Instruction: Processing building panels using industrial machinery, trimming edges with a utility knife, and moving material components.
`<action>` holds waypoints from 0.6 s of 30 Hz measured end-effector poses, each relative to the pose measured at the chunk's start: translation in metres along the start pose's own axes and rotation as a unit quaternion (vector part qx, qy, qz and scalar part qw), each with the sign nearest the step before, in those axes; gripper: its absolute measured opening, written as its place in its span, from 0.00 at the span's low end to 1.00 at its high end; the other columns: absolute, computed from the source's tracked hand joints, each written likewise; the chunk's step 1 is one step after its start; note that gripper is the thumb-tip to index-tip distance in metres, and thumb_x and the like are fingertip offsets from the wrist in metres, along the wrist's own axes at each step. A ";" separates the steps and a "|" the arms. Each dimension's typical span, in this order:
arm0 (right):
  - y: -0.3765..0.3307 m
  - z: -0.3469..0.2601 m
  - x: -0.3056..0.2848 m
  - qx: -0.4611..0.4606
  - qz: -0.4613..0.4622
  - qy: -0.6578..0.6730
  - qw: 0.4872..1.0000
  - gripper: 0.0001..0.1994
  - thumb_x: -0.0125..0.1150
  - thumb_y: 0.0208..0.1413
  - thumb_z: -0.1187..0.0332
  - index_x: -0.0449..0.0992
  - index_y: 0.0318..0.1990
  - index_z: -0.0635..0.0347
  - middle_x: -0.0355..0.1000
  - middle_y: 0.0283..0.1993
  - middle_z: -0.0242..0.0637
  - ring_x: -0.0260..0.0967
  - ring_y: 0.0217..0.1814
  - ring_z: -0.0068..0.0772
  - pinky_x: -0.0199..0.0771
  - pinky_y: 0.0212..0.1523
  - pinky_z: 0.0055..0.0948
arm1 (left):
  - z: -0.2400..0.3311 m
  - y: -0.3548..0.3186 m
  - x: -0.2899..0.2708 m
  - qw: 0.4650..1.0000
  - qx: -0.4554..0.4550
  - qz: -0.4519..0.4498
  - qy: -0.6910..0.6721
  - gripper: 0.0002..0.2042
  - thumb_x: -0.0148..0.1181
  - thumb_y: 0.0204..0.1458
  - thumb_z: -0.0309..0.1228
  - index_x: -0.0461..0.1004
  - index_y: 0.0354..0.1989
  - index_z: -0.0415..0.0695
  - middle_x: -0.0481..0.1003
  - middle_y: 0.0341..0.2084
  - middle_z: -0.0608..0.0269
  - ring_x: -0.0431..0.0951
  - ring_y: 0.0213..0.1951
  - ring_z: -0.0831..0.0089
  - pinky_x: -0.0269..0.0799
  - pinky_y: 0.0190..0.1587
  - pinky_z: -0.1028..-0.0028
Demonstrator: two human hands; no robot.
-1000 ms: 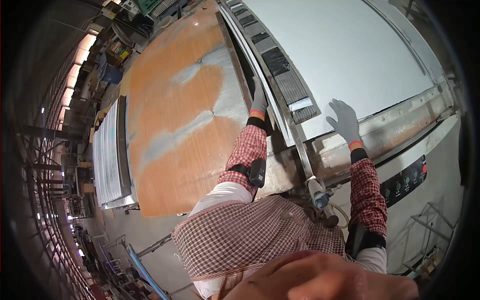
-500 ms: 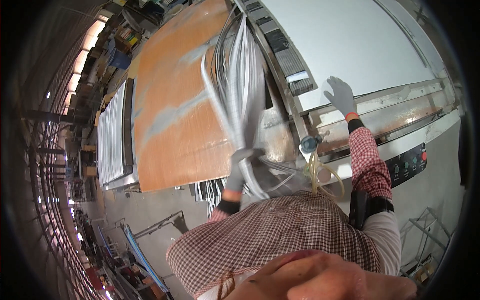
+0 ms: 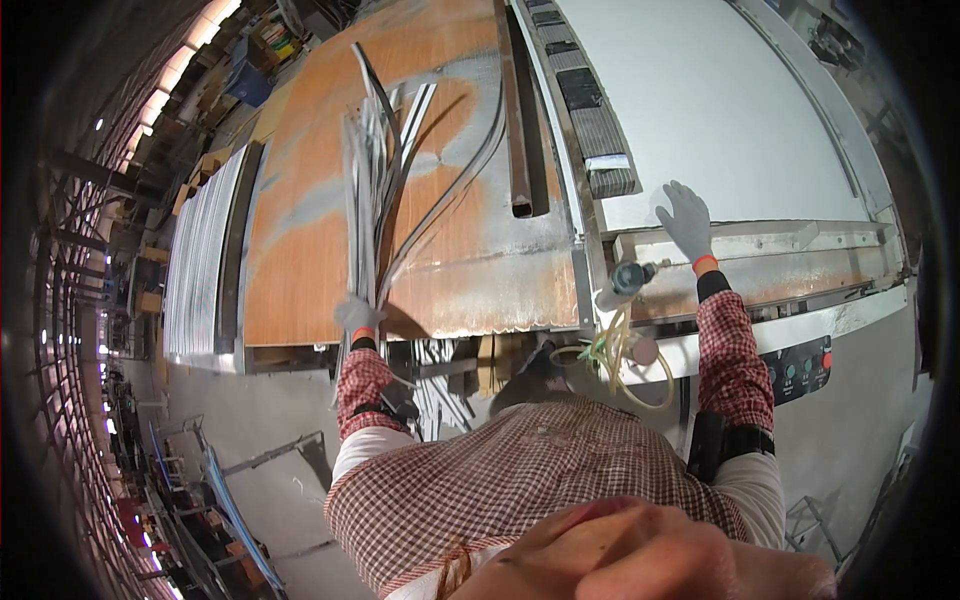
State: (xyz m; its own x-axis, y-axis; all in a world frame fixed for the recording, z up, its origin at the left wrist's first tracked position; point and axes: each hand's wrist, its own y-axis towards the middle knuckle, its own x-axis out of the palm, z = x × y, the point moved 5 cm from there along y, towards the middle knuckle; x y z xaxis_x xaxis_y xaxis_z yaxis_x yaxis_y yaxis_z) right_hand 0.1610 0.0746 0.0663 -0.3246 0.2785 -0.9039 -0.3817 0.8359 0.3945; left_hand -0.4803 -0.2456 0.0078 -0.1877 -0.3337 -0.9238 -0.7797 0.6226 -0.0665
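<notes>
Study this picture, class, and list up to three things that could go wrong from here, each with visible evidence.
1. The grey strips fan out beyond the left hand, so loose ends might slip or tangle.
2. Some strips bow toward the brown bar and could snag on it.
3. The right hand is at the white sheet's near edge; leaning there might shift it.

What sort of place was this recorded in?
Most likely a factory workshop: a control panel with coloured buttons at the right, stacked pale pieces at the left, and a bundle of grey strips in the left hand at an orange worktop.
</notes>
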 end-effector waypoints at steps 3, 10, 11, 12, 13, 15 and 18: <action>0.005 0.037 0.013 0.095 0.014 0.034 0.995 0.23 0.53 0.56 0.54 0.69 0.54 0.59 0.66 0.59 0.42 0.63 0.59 0.41 0.64 0.56 0.42 | 0.163 -0.014 -0.073 0.873 0.292 -0.060 -0.386 0.40 0.70 0.36 0.44 0.61 0.57 0.34 0.68 0.49 0.42 0.69 0.51 0.51 0.66 0.51 0.61; -0.002 0.029 0.017 0.147 0.035 -0.114 0.982 0.27 0.51 0.55 0.48 0.68 0.56 0.58 0.64 0.60 0.43 0.60 0.61 0.43 0.60 0.56 0.45 | 0.395 -0.039 -0.155 0.687 0.351 0.035 -0.635 0.33 0.60 0.45 0.32 0.57 0.62 0.39 0.68 0.53 0.41 0.69 0.54 0.49 0.67 0.54 0.62; 0.004 0.021 0.016 0.153 0.029 -0.096 0.983 0.26 0.53 0.54 0.49 0.69 0.55 0.58 0.65 0.59 0.43 0.61 0.60 0.44 0.61 0.56 0.45 | 0.400 -0.032 -0.159 0.686 0.340 0.039 -0.643 0.33 0.60 0.45 0.32 0.57 0.62 0.39 0.68 0.53 0.41 0.69 0.54 0.49 0.67 0.54 0.62; 0.008 0.016 0.016 0.149 0.033 -0.092 0.984 0.26 0.54 0.53 0.50 0.69 0.55 0.58 0.66 0.58 0.43 0.61 0.59 0.44 0.61 0.56 0.44 | 0.403 -0.027 -0.155 0.708 0.353 0.029 -0.611 0.31 0.59 0.46 0.31 0.59 0.60 0.39 0.70 0.50 0.40 0.70 0.52 0.47 0.68 0.52 0.61; 0.012 0.011 0.019 0.145 0.036 -0.087 0.985 0.26 0.55 0.53 0.51 0.70 0.54 0.59 0.67 0.57 0.43 0.62 0.59 0.44 0.61 0.56 0.44 | 0.405 -0.024 -0.148 0.730 0.365 0.017 -0.578 0.29 0.58 0.46 0.31 0.61 0.59 0.38 0.71 0.47 0.39 0.71 0.50 0.46 0.69 0.50 0.61; 0.017 0.009 0.019 0.151 0.041 -0.094 0.983 0.26 0.57 0.52 0.51 0.70 0.54 0.59 0.68 0.56 0.43 0.63 0.58 0.44 0.62 0.56 0.44 | 0.412 -0.038 -0.143 0.722 0.341 -0.037 -0.601 0.27 0.57 0.47 0.32 0.62 0.58 0.41 0.72 0.46 0.39 0.72 0.50 0.46 0.69 0.49 0.60; 0.028 0.014 0.026 0.143 0.026 -0.079 0.986 0.26 0.56 0.52 0.51 0.71 0.53 0.59 0.68 0.57 0.44 0.64 0.58 0.45 0.63 0.56 0.43 | 0.415 -0.076 -0.136 0.668 0.373 -0.044 -0.643 0.29 0.55 0.47 0.31 0.59 0.60 0.40 0.71 0.48 0.41 0.72 0.51 0.48 0.68 0.51 0.60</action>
State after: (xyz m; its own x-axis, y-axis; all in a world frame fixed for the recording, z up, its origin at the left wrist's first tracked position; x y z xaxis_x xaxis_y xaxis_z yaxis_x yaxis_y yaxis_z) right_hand 0.1539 0.1114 0.0516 -0.1893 0.3762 -0.9070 -0.1016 0.9112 0.3991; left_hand -0.1473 0.0462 -0.0183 0.8802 0.1935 -0.4333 -0.1505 0.9798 0.1317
